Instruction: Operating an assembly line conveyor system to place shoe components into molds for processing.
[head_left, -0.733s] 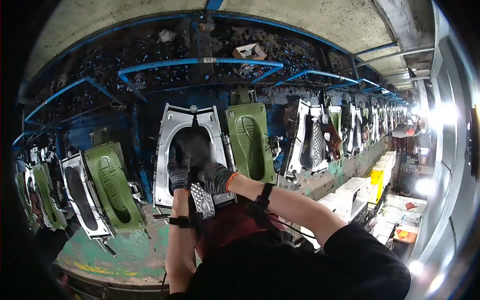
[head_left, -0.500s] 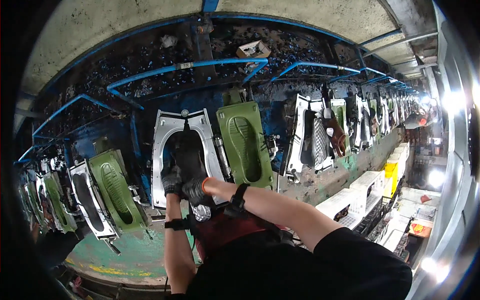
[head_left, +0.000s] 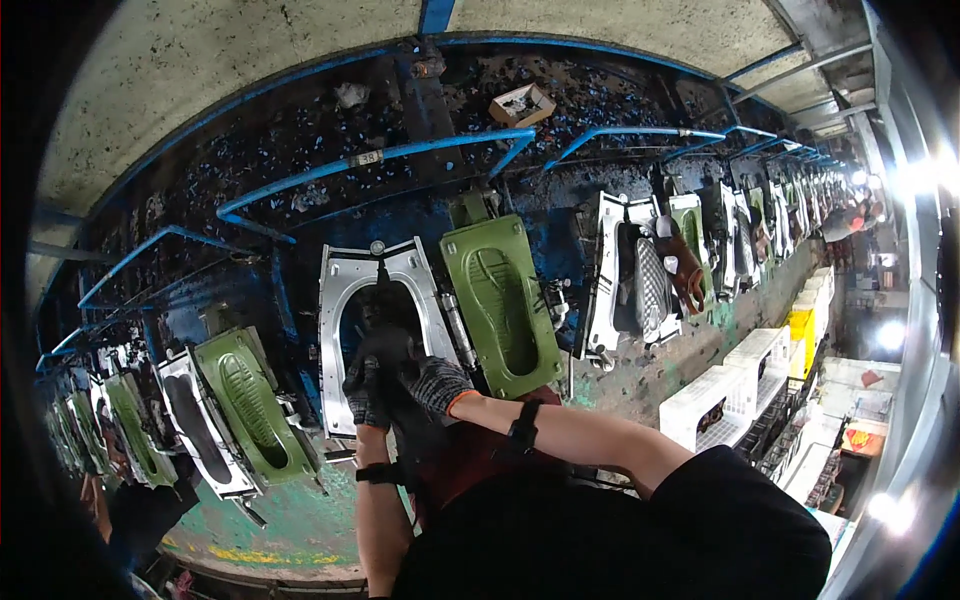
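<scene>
In front of me, a silver mould frame (head_left: 335, 330) lies open, its two halves hinged at the far end around a dark gap. A soft black boot upper (head_left: 412, 425) lies over its near end and hangs toward my body; its far part blends into the dark gap. My left hand (head_left: 368, 388), in a grey knit glove, grips the upper's left side. On its right side, my right hand (head_left: 440, 385), in a like glove with an orange cuff, is closed on it too. The fingertips are partly lost against the black. Beside the frame sits a green sole mould (head_left: 500, 310).
More silver and green moulds (head_left: 235, 400) run in a row to both sides, some with boots (head_left: 650, 290). Blue rails (head_left: 400, 146) stand behind them, with scraps and a small box (head_left: 522, 104) beyond. White crates (head_left: 705, 408) are at right. Another person's arm shows at far left.
Both hands have shifted on the black upper, the right turning so its back shows more. The silvery patch under my wrists is gone from sight, and black material now hangs there. My view has shifted slightly.
</scene>
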